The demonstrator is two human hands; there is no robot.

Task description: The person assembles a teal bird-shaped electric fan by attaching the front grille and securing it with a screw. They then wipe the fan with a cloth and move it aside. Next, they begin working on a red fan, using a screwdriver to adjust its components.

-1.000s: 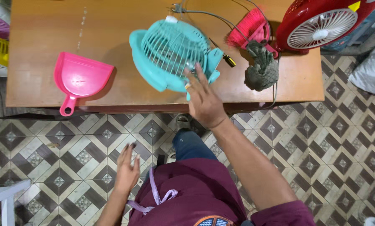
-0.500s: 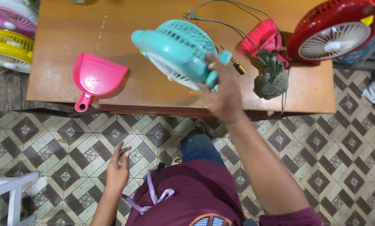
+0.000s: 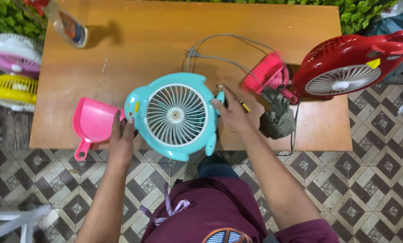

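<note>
L hand (image 3: 121, 138) fingers curl onto the left rim of the teal fan (image 3: 174, 116), gripping it; R hand (image 3: 232, 114) fingers press and wrap the fan's right edge, so both hands hold it. The fan lies face-up, white blades and round grille toward the camera, at the near edge of the wooden table (image 3: 165, 40), w/ its lower part overhanging the edge.

Table is bare brown wood. Just left of the L hand lies a pink dustpan (image 3: 92, 123), handle past the table edge. Right of the R hand sits a grey-green cloth (image 3: 277, 118), touching a small pink brush (image 3: 266, 74). A red fan (image 3: 350, 66) sits at the far right corner; a grey cable (image 3: 219, 56) loops across the mid table. A clear bottle (image 3: 68, 24) lies top left. Floor has patterned grey-brown tiles; green foliage runs along the far side.

Both forearms reach up from the bottom of frame, L nearly straight, R angled inward; maroon shirt betw. them.

Hard to tell: a thin yellow-tipped tool (image 3: 243, 106) by the R hand is mostly hidden. The pink-and-white fan (image 3: 12, 56) and yellow fan (image 3: 10, 90) at left are cut off by the frame.
</note>
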